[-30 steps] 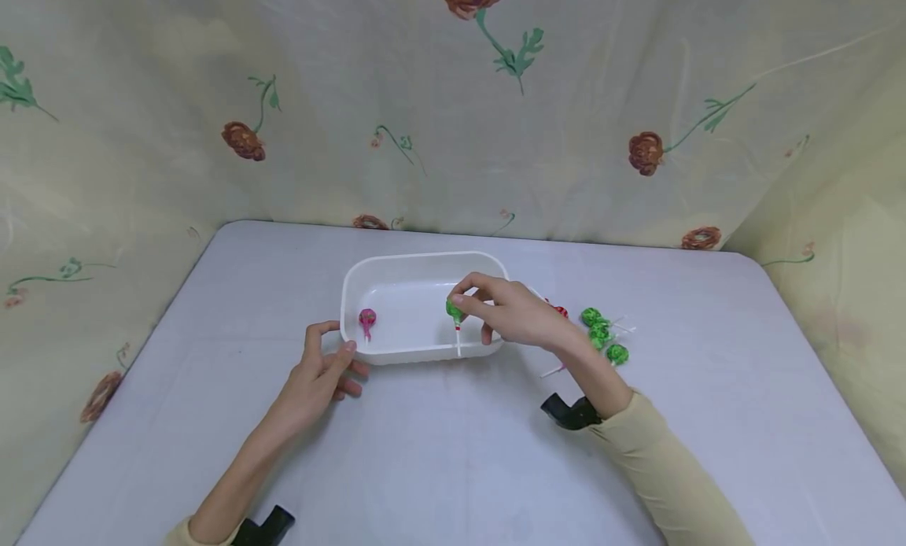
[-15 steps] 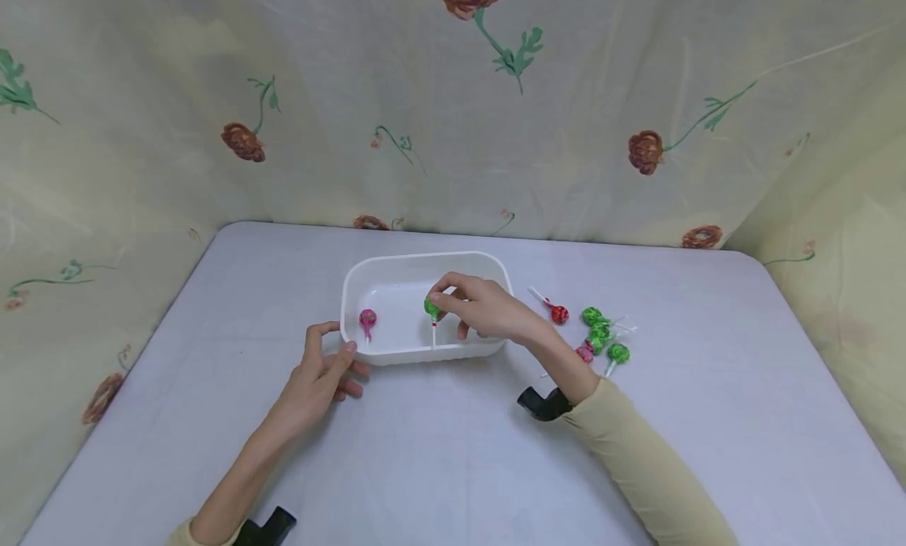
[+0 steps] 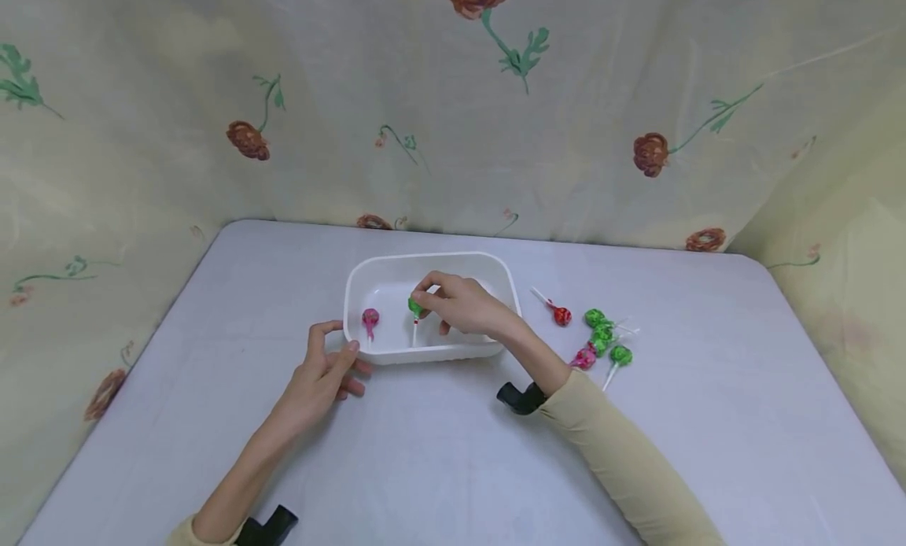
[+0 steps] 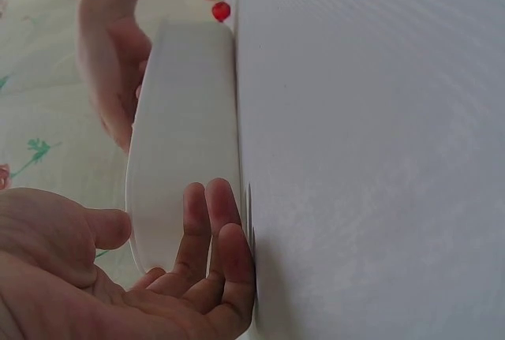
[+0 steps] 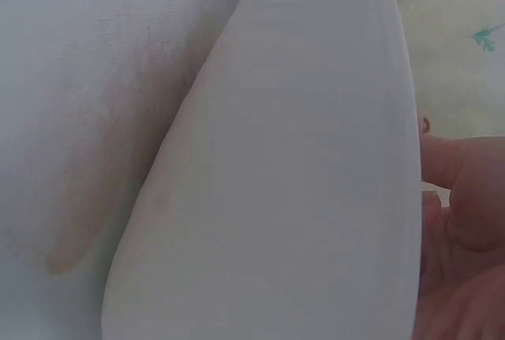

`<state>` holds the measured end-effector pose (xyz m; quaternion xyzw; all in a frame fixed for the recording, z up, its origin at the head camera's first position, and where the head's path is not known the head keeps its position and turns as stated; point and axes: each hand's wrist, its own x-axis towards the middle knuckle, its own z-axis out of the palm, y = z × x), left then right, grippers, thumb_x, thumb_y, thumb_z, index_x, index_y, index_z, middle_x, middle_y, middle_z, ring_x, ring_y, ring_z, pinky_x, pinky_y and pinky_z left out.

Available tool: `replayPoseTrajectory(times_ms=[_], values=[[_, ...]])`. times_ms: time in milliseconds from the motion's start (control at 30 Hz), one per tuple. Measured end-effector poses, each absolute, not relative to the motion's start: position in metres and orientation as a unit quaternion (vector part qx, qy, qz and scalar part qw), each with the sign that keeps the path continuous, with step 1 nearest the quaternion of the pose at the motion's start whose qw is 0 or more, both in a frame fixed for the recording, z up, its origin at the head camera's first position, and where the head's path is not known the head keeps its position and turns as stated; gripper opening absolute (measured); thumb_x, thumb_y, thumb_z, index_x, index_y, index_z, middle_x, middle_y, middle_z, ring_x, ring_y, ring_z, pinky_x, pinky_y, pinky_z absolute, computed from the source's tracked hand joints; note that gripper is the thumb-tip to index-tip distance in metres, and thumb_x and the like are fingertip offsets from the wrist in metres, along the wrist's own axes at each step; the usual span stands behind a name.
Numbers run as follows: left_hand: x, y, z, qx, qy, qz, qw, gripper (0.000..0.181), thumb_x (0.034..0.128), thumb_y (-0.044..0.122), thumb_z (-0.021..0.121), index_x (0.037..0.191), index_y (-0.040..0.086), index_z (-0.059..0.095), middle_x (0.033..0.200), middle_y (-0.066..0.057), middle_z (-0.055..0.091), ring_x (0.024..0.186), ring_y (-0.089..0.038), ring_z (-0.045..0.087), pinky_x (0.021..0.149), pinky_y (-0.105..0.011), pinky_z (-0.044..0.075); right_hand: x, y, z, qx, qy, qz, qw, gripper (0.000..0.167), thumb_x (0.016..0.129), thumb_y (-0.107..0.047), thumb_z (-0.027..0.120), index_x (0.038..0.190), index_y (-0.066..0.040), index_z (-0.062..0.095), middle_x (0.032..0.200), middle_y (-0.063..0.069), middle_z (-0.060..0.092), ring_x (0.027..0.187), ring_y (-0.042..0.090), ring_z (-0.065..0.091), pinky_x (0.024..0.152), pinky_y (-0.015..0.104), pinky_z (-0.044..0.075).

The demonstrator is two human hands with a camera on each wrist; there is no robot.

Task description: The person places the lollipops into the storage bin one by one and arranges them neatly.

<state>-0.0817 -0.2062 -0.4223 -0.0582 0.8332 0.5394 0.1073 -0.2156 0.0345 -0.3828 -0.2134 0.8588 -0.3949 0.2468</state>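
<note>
A white plastic tray (image 3: pixel 418 356) stands on the table, with a pink lollipop (image 3: pixel 370 319) lying at its left end. My left hand (image 3: pixel 311 381) holds the tray's near left corner. In the left wrist view its thumb touches the rim and its fingertips (image 4: pixel 236 249) lie along the outer wall. Over the inside of the tray, my right hand (image 3: pixel 463 306) pinches a green lollipop (image 3: pixel 414 305) by its wrapped head, the white stick pointing down toward me. The tray wall (image 5: pixel 292 158) hides this lollipop in the right wrist view.
Right of the tray lie a red lollipop (image 3: pixel 561 316), several green lollipops (image 3: pixel 602 339) and another pink lollipop (image 3: pixel 584 357). They rest on the white-covered table (image 3: pixel 439 451). A flowered curtain (image 3: pixel 453 137) hangs behind the table's far edge.
My right hand has moved left over the tray with the green lollipop, uncovering the red and pink lollipops on the table. The left hand has stayed at the tray's corner.
</note>
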Motion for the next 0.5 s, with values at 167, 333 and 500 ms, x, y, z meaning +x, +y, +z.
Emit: replayPoseTrajectory(times_ms=[167,333,500], values=[[-0.081,-0.205,-0.422,-0.055,0.833,0.539,0.11,0.052,0.1174,0.036,0.044,0.16,0.016,0.021,0.12,-0.019,0.079,0.087,-0.018,0.077,0.083,-0.026,0.055,-0.216,0.025,-0.386,-0.207,0.867,-0.384,0.242,0.028,0.112,-0.038,0.057,0.129,-0.018,0.067,0.112,0.004,0.081,0.072,0.027,0.07,0.069,0.028,0.041],[-0.081,-0.207,-0.422,-0.05,0.837,0.534,0.107,0.053,0.1179,0.036,0.042,0.16,0.015,0.02,0.12,-0.018,0.079,0.087,-0.017,0.077,0.082,-0.026,0.056,-0.219,0.015,-0.39,-0.216,0.877,-0.354,0.244,0.033,0.112,-0.041,0.058,0.129,-0.016,0.07,0.111,0.003,0.082,0.071,0.02,0.067,0.07,0.027,0.043],[-0.082,-0.207,-0.423,-0.046,0.838,0.534,0.104,0.052,0.1181,0.035,0.042,0.16,0.014,0.02,0.119,-0.019,0.079,0.086,-0.017,0.077,0.081,-0.025,0.056,-0.222,0.007,-0.393,-0.232,0.885,-0.32,0.246,0.032,0.112,-0.04,0.059,0.126,-0.015,0.07,0.112,0.004,0.081,0.072,0.017,0.065,0.072,0.026,0.046]])
